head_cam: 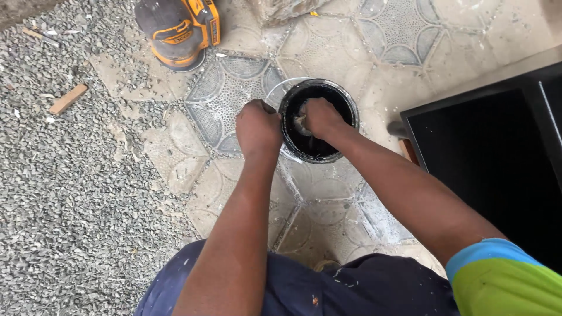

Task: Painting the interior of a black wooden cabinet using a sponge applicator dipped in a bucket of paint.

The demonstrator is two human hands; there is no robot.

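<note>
Outdoor ground fills the view: loose grey gravel [64,193] across the nine o'clock side, giving way to patterned paving tiles [234,88] dusted with pale grit through the middle. On the gravel at about ten o'clock lies a small offcut of wood [68,98]. At eleven o'clock an orange and black power sander [178,29] sits on the edge of the paving, well apart from the hands.

Just left of centre, the left hand [258,129] is closed into a fist against the near-left rim of a small round tin [319,120], at the tin's nine o'clock; the fingers curl under, so whether they pinch the rim itself or a thin handle cannot be told. The tin stands upright on the paving close to the middle of the view, its inside coated black, apparently with dark paint or stain.

The right hand [321,117] reaches down into the tin's mouth, fingers bunched together around a pale wad [300,123] that looks like a cloth or sponge, pressed toward the inner wall at the left side.

At three o'clock a flat black board [486,169] with a glossy, evenly dark face lies just beside the right forearm. Its visible face already looks fully coated, though the far parts run out of view, so how much remains uncovered cannot be judged. The wad appears to be taking up liquid right now, and the tin's bottom shows mostly a thin dark film.
</note>
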